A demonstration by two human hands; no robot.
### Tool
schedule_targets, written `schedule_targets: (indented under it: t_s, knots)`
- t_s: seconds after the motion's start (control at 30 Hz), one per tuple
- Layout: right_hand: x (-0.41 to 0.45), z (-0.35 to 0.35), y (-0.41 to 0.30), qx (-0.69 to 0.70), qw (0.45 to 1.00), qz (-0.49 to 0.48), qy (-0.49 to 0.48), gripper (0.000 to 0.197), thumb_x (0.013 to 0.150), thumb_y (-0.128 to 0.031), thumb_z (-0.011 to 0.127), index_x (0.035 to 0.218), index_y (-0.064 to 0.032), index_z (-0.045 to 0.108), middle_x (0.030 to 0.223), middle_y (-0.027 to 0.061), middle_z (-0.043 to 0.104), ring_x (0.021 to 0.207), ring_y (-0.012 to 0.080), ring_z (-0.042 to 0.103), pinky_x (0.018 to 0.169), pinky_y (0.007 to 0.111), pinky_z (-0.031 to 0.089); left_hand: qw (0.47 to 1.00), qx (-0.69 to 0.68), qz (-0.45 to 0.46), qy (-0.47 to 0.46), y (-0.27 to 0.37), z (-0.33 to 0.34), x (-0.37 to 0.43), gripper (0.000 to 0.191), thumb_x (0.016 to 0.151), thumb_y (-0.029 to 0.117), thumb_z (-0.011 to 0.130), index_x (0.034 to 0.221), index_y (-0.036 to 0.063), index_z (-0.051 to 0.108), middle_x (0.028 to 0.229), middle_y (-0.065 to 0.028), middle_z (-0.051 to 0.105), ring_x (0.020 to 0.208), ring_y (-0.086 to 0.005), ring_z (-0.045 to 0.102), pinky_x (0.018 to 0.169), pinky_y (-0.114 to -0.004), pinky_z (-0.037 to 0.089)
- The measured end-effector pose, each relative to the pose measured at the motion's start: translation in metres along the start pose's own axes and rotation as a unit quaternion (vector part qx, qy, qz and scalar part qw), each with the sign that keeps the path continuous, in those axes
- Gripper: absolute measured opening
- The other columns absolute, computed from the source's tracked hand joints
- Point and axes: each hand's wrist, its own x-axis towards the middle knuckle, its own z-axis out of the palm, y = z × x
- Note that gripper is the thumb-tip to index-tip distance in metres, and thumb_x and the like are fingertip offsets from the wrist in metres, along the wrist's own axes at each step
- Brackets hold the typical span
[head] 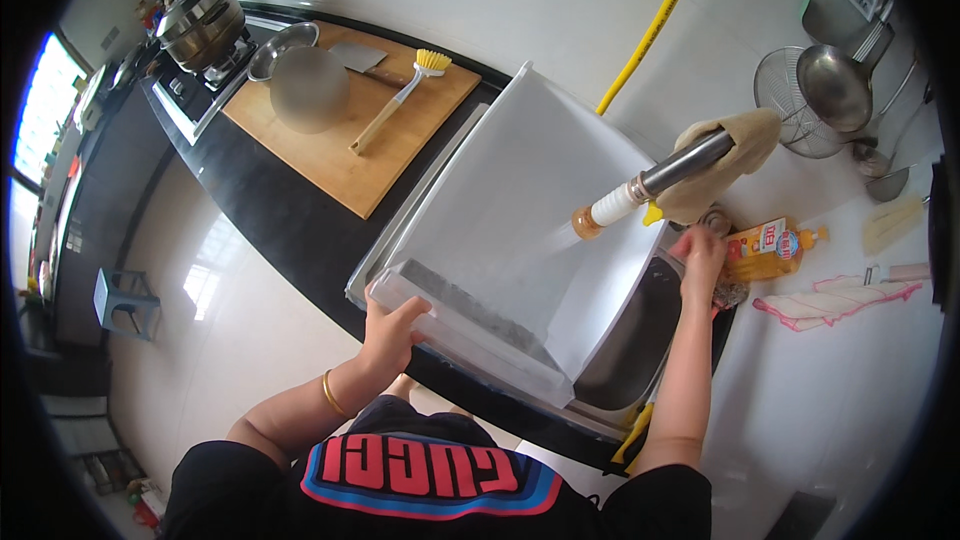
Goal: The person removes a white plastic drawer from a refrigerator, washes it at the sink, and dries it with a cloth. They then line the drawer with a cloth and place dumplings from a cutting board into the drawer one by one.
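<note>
A large white translucent plastic bin (480, 195) rests tilted over a metal sink (626, 337), its open side facing me. My left hand (394, 326) grips the near left corner of its rim, thumb on top. Water runs from the white extension nozzle (607, 210) of a steel faucet (686, 161) into the bin, and some pools along the near wall. My right hand (699, 255) is past the bin's right side, close to the faucet's base and a bottle of orange dish soap (765, 249). Its fingertips are partly blurred, and whether they hold anything is unclear.
A wooden cutting board (315, 165) on the black counter bears a yellow-bristled brush (394, 101), a cleaver (360, 58) and a steel bowl (262, 52). A tan cloth (709, 180) drapes over the faucet. Ladles (836, 86) hang on the right wall; a pot (199, 22) stands on the stove.
</note>
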Motion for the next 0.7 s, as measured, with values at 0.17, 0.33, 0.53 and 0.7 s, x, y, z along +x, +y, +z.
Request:
schedule_targets:
  t_s: [0.17,0.33,0.53,0.7]
  knots:
    - [0.092,0.004,0.096,0.053,0.983,-0.025,0.173,0.047,0.085,-0.032,0.048,0.119,0.0000,0.043,0.118,0.0117,0.046,0.109,0.0201,0.043,0.092,0.031,0.032,1.000,0.006,0.010,0.010,-0.008,-0.002,0.003,0.063,0.064,-0.001,0.058,0.118,0.0092,0.026,0.099,-0.0110,0.044,0.084,-0.0224,0.053,0.048,-0.029,0.048]
    - [0.081,-0.006,0.072,0.025,0.999,0.039,-0.001,0.060,0.085,-0.039,0.049,0.130,-0.0032,0.032,0.130,0.0103,0.038,0.118,0.0191,0.035,0.098,0.031,0.025,1.000,-0.015,0.008,0.022,-0.011,-0.005,0.005,0.061,0.064,-0.002,0.057,0.116,0.0083,0.027,0.097,-0.0114,0.044,0.081,-0.0238,0.055,0.050,-0.032,0.051]
    - [-0.027,0.032,0.029,0.023,0.958,0.278,0.069,0.055,0.078,-0.047,0.057,0.121,-0.0148,0.045,0.118,0.0022,0.048,0.108,0.0148,0.043,0.089,0.036,0.034,0.999,-0.035,-0.008,0.008,-0.011,-0.012,0.009,0.057,0.064,-0.002,0.056,0.114,0.0077,0.029,0.095,-0.0112,0.045,0.084,-0.0254,0.054,0.054,-0.037,0.053]
    - [-0.145,0.075,0.071,0.062,0.974,0.220,-0.003,0.038,0.072,-0.012,0.060,0.103,0.0091,0.051,0.090,0.0131,0.058,0.087,0.0232,0.055,0.075,0.033,0.043,1.000,0.006,-0.016,0.015,-0.010,-0.015,0.015,0.057,0.064,0.000,0.058,0.114,0.0075,0.030,0.096,-0.0099,0.045,0.084,-0.0245,0.054,0.048,-0.032,0.049]
